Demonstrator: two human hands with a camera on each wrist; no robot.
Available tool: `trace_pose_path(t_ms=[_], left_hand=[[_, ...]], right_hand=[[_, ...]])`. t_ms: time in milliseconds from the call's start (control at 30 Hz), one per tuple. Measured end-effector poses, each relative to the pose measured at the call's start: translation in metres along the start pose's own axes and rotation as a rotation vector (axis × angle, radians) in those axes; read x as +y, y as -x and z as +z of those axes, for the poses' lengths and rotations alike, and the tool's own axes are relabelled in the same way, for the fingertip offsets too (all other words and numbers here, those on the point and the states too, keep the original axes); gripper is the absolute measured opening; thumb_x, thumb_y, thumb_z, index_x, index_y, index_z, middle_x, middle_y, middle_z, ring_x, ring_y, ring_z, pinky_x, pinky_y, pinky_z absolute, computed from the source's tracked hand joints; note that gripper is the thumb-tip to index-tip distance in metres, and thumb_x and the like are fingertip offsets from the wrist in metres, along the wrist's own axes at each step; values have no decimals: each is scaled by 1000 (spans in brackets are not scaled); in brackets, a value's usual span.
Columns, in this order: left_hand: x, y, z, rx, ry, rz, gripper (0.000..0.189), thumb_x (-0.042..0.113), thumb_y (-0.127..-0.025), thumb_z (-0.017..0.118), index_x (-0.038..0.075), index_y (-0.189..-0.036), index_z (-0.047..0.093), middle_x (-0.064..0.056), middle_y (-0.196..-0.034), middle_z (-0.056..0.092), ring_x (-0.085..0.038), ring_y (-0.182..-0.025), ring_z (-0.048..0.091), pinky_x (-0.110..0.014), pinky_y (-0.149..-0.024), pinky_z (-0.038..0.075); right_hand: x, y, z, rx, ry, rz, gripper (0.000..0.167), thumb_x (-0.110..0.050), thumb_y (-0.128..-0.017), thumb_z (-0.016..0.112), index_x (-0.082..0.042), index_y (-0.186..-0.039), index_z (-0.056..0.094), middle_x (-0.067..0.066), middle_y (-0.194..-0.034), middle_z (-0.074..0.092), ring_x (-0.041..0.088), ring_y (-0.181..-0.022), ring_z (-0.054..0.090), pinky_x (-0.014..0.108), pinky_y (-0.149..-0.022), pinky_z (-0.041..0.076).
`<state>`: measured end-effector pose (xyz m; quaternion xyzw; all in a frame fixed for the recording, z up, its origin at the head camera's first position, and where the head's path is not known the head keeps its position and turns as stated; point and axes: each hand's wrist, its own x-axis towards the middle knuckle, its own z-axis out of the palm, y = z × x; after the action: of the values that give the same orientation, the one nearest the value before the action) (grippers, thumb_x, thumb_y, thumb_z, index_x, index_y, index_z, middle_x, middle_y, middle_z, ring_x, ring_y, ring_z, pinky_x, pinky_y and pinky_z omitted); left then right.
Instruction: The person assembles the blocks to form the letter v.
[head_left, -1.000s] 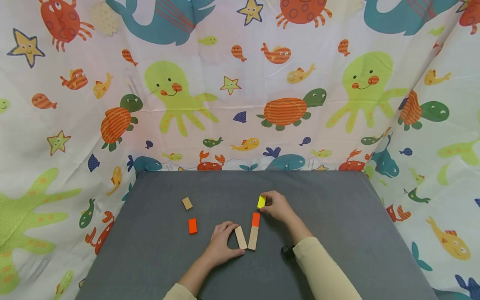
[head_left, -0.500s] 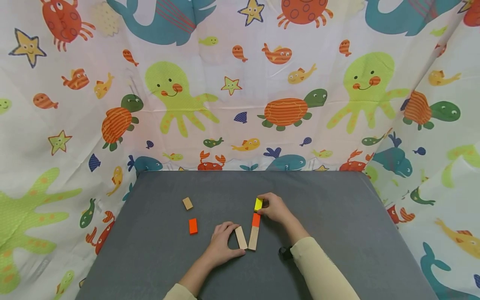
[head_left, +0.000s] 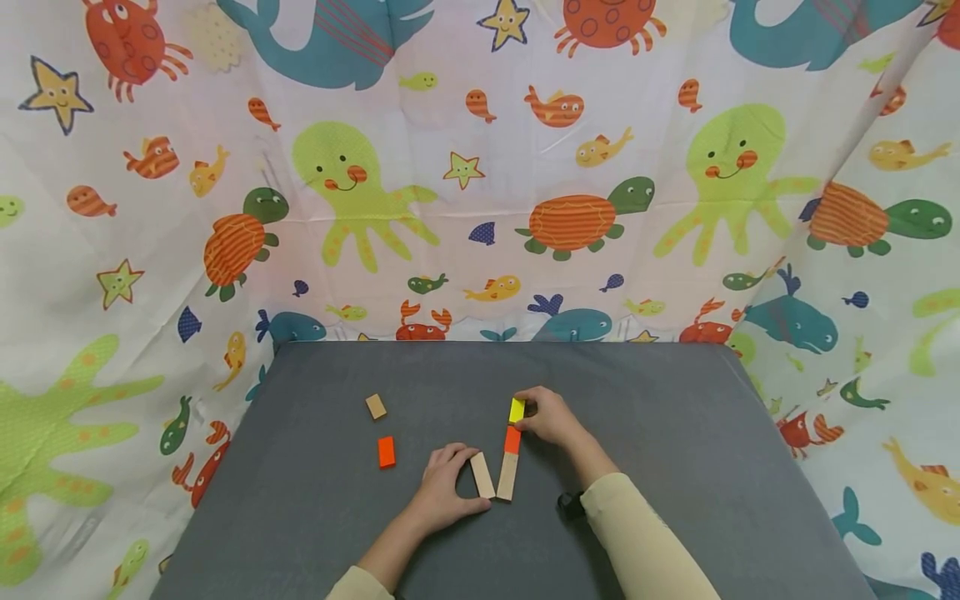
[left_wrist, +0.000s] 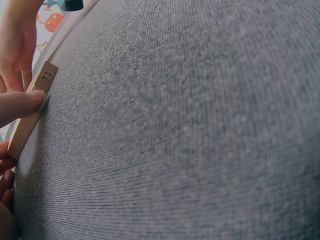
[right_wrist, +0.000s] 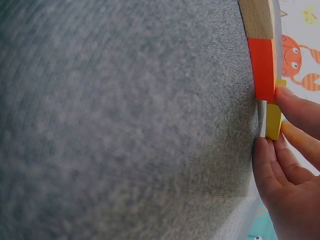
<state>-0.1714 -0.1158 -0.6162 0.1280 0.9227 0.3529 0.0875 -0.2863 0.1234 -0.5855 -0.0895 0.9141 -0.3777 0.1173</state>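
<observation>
My right hand [head_left: 551, 417] pinches a yellow block [head_left: 517, 409] at the far end of a short row. Below it in the head view lie an orange block [head_left: 512, 440] and a long plain wooden block [head_left: 507, 477], end to end. My left hand [head_left: 442, 485] holds a second long wooden block [head_left: 482, 475] between thumb and fingers. The two wooden blocks meet near their close ends and spread apart like a V. In the left wrist view, the end of a wooden block [left_wrist: 46, 75] bears a printed number. The right wrist view shows the yellow block [right_wrist: 273, 121] beside the orange one.
Off to the left on the grey table [head_left: 337, 533] lie a loose orange block [head_left: 386, 452] and a small wooden block [head_left: 376, 407]. A curtain printed with sea animals [head_left: 465, 250] hangs behind the table and along its sides.
My right hand has brought the yellow block slightly left and toward me, up against the orange block's far end. My left hand and the wooden blocks have stayed put.
</observation>
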Motion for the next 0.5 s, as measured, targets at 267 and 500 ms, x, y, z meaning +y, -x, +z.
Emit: trace_pose_path(t_ms=[267, 500], left_hand=[[-2, -1, 1, -5, 0, 1, 82, 54, -73, 85, 21, -142, 55, -4, -143, 48, -31, -134, 39, -61, -106, 37], [-3, -1, 2, -3, -1, 2, 82, 54, -72, 85, 20, -141, 55, -4, -142, 49, -31, -133, 39, -61, -106, 37]], right_hand=[[0, 1, 1, -4, 19, -35, 53, -13, -81, 85, -9, -131, 67, 12, -127, 64, 26, -107, 60, 45, -96, 51], [2, 3, 4, 5, -3, -57, 50, -11, -81, 85, -7, -128, 69, 13, -125, 64, 24, -102, 60, 43, -90, 53]])
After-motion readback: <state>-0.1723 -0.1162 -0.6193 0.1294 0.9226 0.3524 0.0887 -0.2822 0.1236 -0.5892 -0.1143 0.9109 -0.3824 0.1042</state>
